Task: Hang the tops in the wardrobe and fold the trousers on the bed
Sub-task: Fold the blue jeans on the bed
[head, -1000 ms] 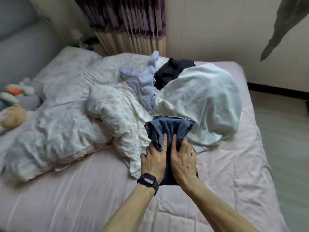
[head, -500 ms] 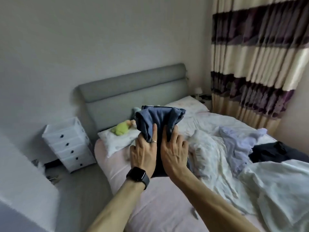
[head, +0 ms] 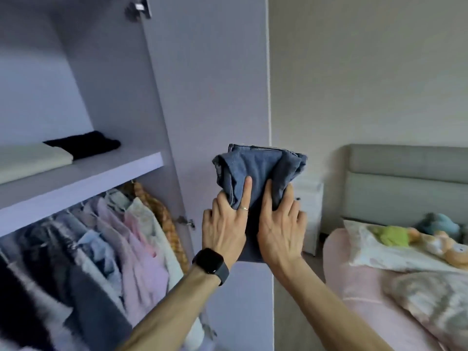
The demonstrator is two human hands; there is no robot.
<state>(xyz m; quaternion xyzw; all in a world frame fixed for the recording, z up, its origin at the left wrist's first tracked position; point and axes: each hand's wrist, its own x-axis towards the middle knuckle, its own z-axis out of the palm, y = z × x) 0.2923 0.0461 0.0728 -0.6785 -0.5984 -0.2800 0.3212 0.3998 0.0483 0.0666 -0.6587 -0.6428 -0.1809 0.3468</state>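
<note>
The person stood facing the open wardrobe (head: 76, 46), with the folded trousers (head: 258, 171), a compact bundle of blue denim, held up in mid-air in front of the inner face of the wardrobe door (head: 210, 97). Both hands were clamped on the bundle side by side. The left hand (head: 224, 229), with a dark watch (head: 210, 262) at the wrist and a thin ring (head: 243, 208) on one finger, lay on top with a finger stretched along the cloth, and the right hand (head: 281, 224) gripped the edge next to it. The thumbs were hidden beneath the denim. The trousers touched neither shelf nor bed. To the left, the shelf (head: 83, 178) carried a folded cream garment (head: 30, 160) and a folded black one (head: 83, 144), and below it a crowded row of hanging clothes (head: 114, 236) filled the rail. To the right lay part of the bed (head: 354, 287), with a pillow (head: 374, 252), soft toys (head: 395, 235) and a bunched duvet (head: 430, 300) in front of the grey headboard (head: 405, 178). Judging by this, the folding of this pair looked finished and the job seemed somewhere in its middle. The bundle was apparently about to be stowed, most likely on the shelf, although the task itself asked only for folding on the bed. Which of the hanging clothes belonged to the task could not be told. Too little of the bed was in view to say how many tops or trousers remained there.
</note>
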